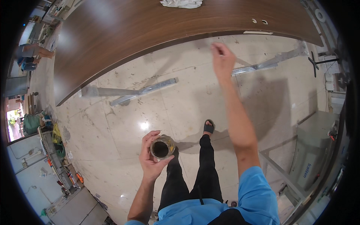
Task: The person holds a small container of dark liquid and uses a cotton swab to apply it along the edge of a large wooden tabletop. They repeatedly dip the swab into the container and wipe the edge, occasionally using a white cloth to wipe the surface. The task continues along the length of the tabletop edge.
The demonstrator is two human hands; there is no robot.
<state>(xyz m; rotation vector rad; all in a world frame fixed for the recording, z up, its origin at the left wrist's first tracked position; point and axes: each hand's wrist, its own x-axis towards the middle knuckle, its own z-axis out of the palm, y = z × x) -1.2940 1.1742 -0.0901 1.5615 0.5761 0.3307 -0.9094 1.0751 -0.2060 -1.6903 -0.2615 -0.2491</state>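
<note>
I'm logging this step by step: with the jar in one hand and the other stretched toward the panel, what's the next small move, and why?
Probably step forward and bring the open jar closer to the wood panel. The left hand holds it near the body, above the floor, while the right hand reaches out empty just short of the panel's edge, where a rag lies.

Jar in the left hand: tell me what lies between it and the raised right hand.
In the head view, nothing sits between the jar and the right hand: only bare pale floor below, with metal table legs off to the left.
</note>
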